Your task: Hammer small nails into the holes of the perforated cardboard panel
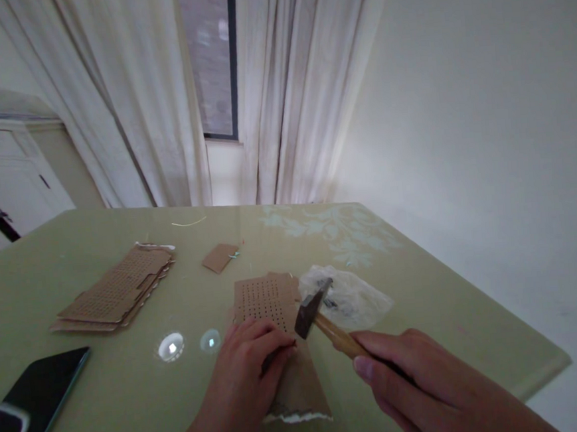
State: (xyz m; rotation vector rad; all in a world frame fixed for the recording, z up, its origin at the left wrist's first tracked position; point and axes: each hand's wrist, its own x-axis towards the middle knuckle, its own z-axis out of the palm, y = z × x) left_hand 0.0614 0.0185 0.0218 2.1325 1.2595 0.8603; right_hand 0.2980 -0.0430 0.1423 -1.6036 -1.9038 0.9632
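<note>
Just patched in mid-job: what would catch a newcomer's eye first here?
The hammer held in the right hand, its head close beside the left hand, which rests on a perforated cardboard sheet near the front of the table. Then the stack of perforated cardboard at left and the clear plastic bag just behind the hammer.

No legible text, label, brand or number in view: perforated cardboard (265,301), hammer (309,313), dark tablet (37,395) and plastic bag (357,298) all read blank.
</note>
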